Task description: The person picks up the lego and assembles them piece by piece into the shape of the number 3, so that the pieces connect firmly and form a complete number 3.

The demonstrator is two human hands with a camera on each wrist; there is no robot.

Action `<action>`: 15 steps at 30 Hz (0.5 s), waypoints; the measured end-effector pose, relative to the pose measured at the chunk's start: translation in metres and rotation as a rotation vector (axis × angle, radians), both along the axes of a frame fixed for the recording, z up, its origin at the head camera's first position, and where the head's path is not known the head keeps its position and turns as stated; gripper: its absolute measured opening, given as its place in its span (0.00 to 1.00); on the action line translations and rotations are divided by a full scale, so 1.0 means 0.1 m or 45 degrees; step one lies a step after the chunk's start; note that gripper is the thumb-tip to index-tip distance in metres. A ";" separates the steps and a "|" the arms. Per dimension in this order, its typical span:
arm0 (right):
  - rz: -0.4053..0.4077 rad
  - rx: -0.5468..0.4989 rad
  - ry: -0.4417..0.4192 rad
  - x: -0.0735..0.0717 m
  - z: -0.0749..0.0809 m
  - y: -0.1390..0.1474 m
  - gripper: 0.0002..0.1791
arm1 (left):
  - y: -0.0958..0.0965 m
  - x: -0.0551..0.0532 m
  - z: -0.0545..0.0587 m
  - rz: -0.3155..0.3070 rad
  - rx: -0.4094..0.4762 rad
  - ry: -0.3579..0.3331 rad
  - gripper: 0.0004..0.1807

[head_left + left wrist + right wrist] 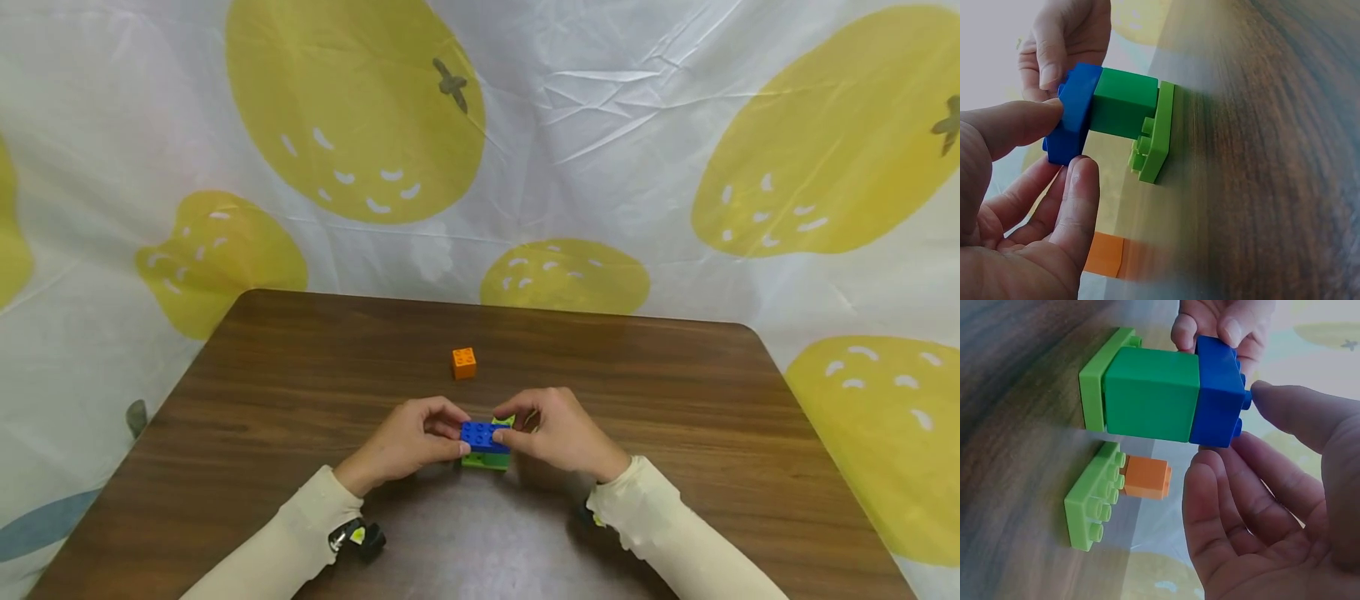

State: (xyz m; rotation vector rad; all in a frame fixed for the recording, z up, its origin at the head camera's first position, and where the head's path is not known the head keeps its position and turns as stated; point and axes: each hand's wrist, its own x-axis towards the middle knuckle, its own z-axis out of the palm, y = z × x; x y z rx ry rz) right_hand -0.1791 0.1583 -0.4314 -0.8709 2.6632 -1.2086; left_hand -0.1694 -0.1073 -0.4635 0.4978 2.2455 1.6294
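Note:
In the head view a blue brick (pixel 480 437) with studs on top lies on a green brick (pixel 497 459). The green brick stands on one end of a lime plate (pixel 1161 134), so the blue brick overhangs the plate's other studs. My left hand (pixel 411 442) pinches the blue brick's left end between thumb and fingers. At its right end, my right hand (pixel 558 437) has its thumb on the studs and its curled fingers along the far side. Behind the stack, a second lime plate (pixel 1094 499) lies stud side up, partly hidden by my right hand in the head view.
An orange brick (pixel 464 363) stands on the brown wooden table (pixel 315 358), farther back than the stack. Behind the table's far edge hangs a white cloth (pixel 585 167) with yellow fruit prints. Dark wrist devices (pixel 360 537) sit under the sleeves.

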 end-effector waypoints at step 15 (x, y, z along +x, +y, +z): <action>-0.032 -0.044 0.024 -0.11 -0.02 -0.02 0.15 | 0.00 0.03 -0.02 0.001 0.007 0.008 0.20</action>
